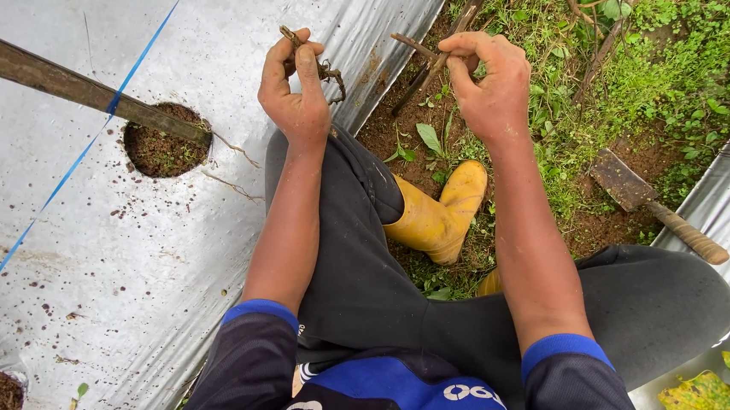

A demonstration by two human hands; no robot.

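Nearest the camera are 2 blue-cuffed dark sleeves and bare forearms reaching forward over dark trousers. A yellow rubber boot (437,212) rests on the soil strip between the knees.

The left hand (294,89) is curled closed around a dark, twisted root piece (323,67); its thin, knotted end sticks out to the right of the fingers, with soil clinging to it. The right hand (487,81) pinches a short brown stick (412,45) between thumb and fingers, the stick jutting left toward the other hand. The 2 pieces are near each other but apart, both held in the air above the edge of the plastic and the soil strip.

To the left lies silver plastic mulch sheet (105,247) with a blue line across it. A round planting hole (162,139) filled with brown soil sits left of the left hand, and a long dark wooden pole (73,86) reaches its rim. To the right, a small hoe (652,204) with a wrapped handle lies on bare earth. Beyond the hands grow green weeds (648,71).
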